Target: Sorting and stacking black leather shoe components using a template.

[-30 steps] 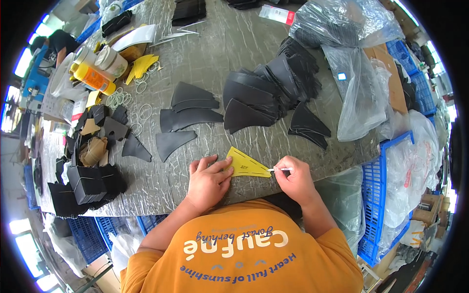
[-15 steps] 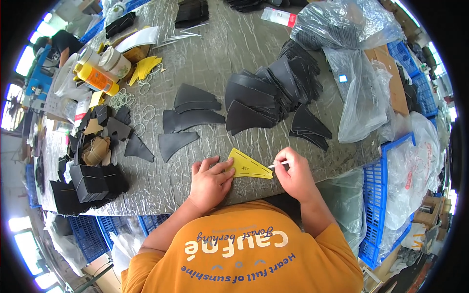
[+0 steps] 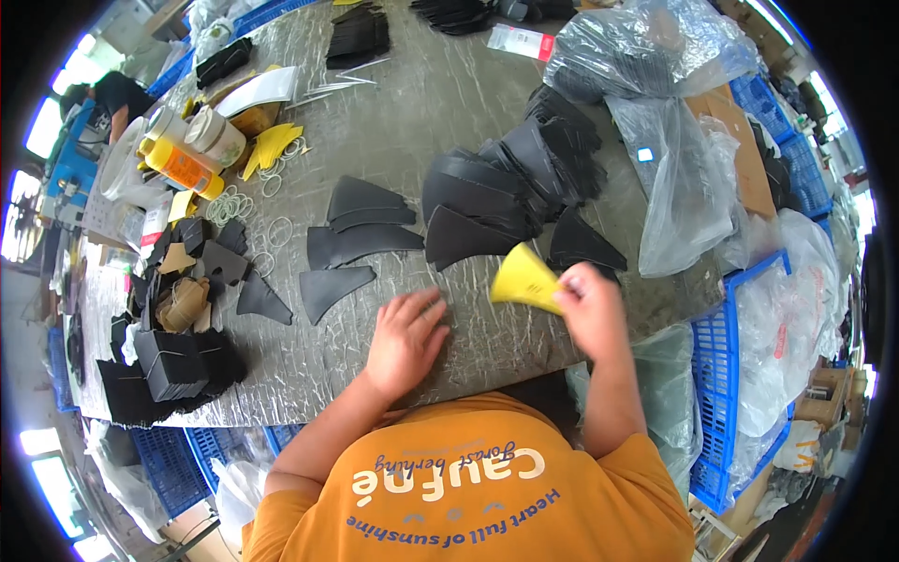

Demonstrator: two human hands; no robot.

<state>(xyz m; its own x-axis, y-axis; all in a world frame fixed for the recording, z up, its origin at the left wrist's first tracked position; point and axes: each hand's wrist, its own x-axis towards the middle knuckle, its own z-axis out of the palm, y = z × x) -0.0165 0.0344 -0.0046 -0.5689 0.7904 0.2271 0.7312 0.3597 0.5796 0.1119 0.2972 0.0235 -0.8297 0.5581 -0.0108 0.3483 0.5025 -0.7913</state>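
Observation:
My right hand (image 3: 588, 302) is closed on the narrow end of a yellow fan-shaped template (image 3: 526, 280), lifted at a tilt over the table. Its wide end points left, next to a stack of black curved pieces (image 3: 465, 238). I cannot make out the white pen in these fingers. My left hand (image 3: 406, 333) lies on the table with its fingers stretched out, holding nothing. Beyond it are a single black piece (image 3: 334, 289) and overlapping black pieces (image 3: 365, 241). A small stack of black pieces (image 3: 582, 242) lies just past my right hand.
Scraps and tied black bundles (image 3: 169, 361) crowd the table's left side. Behind them stand a yellow-orange bottle (image 3: 183, 169), jars (image 3: 213, 138) and rubber bands (image 3: 229, 206). Clear plastic bags (image 3: 679, 187) cover the right side. A blue crate (image 3: 716, 393) stands beyond the right edge.
My right hand has picked up the yellow template and raised it up and to the right. My left hand has come off it and rests on the table. The view has shifted slightly.

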